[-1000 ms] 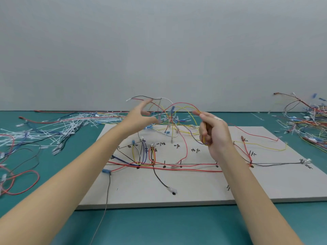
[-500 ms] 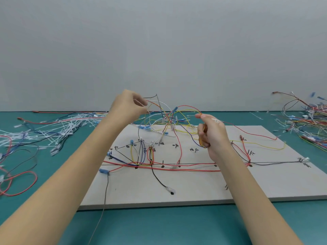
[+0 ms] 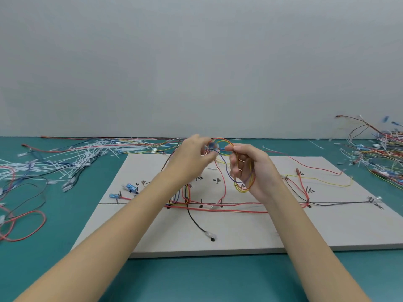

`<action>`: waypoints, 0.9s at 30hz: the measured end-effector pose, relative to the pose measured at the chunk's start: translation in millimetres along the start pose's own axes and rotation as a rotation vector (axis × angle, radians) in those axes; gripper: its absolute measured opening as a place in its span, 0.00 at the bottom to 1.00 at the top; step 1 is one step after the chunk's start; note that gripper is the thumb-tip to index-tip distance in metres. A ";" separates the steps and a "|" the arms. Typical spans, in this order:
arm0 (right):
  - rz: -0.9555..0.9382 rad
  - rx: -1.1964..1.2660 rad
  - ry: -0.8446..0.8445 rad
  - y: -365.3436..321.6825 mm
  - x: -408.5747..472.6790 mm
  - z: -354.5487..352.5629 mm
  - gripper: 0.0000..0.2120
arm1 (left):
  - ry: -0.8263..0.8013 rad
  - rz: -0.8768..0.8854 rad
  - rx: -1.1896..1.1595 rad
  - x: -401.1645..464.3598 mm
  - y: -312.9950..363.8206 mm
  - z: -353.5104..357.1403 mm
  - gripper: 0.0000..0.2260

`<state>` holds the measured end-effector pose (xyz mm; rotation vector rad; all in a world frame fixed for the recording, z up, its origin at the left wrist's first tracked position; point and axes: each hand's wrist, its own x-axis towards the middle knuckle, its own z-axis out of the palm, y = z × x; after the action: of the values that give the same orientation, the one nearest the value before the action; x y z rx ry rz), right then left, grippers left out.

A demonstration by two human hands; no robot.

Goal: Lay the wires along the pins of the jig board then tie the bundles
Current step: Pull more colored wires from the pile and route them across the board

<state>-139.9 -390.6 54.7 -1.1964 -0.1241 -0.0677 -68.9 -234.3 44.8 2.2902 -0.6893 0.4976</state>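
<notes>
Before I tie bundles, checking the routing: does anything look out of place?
Yes. A black wire strays off the main run toward the board's near edge, its end loose.

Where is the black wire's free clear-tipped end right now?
Head view: black wire's end lies on the jig board, near its front edge, below the red wires.

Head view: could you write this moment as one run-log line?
right hand grips wire loops | left hand pinches wire ends | above jig board | bundles untied
</notes>
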 end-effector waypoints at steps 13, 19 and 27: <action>-0.041 0.222 -0.221 -21.2 -8.6 -9.0 0.14 | 0.113 -0.061 0.109 18.6 -10.5 2.6 0.05; -0.069 0.448 -0.203 -34.5 -9.4 -26.3 0.15 | 0.052 -0.100 0.104 16.3 -38.3 6.6 0.13; 0.013 -0.204 0.301 -14.9 4.5 -26.4 0.11 | 0.014 -0.116 -0.045 15.2 -39.5 3.6 0.08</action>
<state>-135.6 -420.5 59.5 -1.3758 0.1588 -0.2522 -32.7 -217.3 30.4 2.2667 -0.5513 0.4385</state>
